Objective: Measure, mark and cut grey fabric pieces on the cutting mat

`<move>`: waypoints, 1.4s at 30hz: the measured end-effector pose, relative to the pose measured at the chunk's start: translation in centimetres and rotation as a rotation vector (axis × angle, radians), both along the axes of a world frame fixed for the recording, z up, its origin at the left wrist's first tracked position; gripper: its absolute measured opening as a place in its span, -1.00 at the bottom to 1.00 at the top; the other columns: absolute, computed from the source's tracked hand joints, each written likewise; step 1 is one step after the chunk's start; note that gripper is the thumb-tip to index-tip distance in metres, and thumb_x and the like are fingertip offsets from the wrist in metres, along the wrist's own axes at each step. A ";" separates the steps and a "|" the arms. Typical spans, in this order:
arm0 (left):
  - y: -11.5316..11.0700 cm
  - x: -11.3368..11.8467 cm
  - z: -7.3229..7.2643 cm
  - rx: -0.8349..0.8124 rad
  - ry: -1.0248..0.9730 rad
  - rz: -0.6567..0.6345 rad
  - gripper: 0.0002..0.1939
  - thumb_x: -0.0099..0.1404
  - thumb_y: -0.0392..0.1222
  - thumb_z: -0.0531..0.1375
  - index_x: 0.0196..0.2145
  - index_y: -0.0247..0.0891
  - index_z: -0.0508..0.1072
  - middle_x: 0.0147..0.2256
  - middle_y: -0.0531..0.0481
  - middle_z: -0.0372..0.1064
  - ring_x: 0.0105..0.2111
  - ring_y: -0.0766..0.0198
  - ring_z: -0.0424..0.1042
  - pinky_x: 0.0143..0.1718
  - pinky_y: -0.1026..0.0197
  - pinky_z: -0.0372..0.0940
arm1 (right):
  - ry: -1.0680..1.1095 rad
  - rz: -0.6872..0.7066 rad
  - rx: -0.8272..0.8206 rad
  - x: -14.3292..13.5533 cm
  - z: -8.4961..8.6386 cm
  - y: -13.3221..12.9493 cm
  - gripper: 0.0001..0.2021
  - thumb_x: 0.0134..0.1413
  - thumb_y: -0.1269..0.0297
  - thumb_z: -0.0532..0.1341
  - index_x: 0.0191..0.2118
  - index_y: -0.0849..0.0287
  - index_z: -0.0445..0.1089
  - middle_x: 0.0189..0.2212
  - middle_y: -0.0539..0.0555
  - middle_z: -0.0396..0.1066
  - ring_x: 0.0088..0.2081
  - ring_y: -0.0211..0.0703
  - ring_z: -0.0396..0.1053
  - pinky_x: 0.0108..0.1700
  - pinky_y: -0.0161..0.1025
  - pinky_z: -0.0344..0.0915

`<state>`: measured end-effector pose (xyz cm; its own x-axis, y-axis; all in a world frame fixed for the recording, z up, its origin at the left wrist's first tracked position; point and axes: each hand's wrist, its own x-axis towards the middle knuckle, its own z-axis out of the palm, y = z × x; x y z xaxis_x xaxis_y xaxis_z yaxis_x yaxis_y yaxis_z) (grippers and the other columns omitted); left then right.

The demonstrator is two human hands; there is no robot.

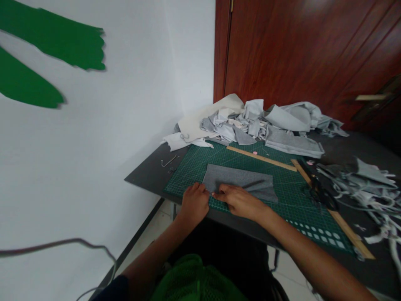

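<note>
A rectangular piece of grey fabric (241, 175) lies on the green cutting mat (188, 175), with creases running through its right half. At its lower left corner my left hand (195, 200) is closed, fingers curled onto the fabric's edge. Just to the right, my right hand (236, 200) grips the near edge of the same piece, thumb and forefinger close together and pointing left. The two hands are a short gap apart. Part of the fabric's near edge is hidden under my right hand.
Behind the mat is a heap of grey and white fabric scraps (247, 121). A wooden ruler (261, 158) lies across the mat, and another ruler (344, 225) is at the right, under black-handled scissors (322, 194). More scraps and white strips (372, 188) lie far right.
</note>
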<state>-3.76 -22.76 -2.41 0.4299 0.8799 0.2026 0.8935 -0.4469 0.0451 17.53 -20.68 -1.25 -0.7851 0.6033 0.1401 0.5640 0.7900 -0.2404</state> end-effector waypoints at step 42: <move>-2.5 2.4 -4.4 0.097 -0.221 -0.002 0.11 0.05 0.55 0.26 0.35 -0.25 0.30 0.34 -0.46 0.14 0.39 -0.41 0.01 0.35 -0.41 -0.07 | 0.249 -0.436 0.150 -0.1 0.1 -14.5 -0.44 0.32 0.36 0.14 0.39 -0.10 0.19 0.08 0.14 0.52 0.09 0.10 0.46 0.11 0.06 0.44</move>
<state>-1.31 -25.30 -6.81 0.3678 0.8508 0.3754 0.8657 -0.4607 0.1959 17.39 -35.23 -1.13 -0.3973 0.8258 0.4002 0.7887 0.5302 -0.3112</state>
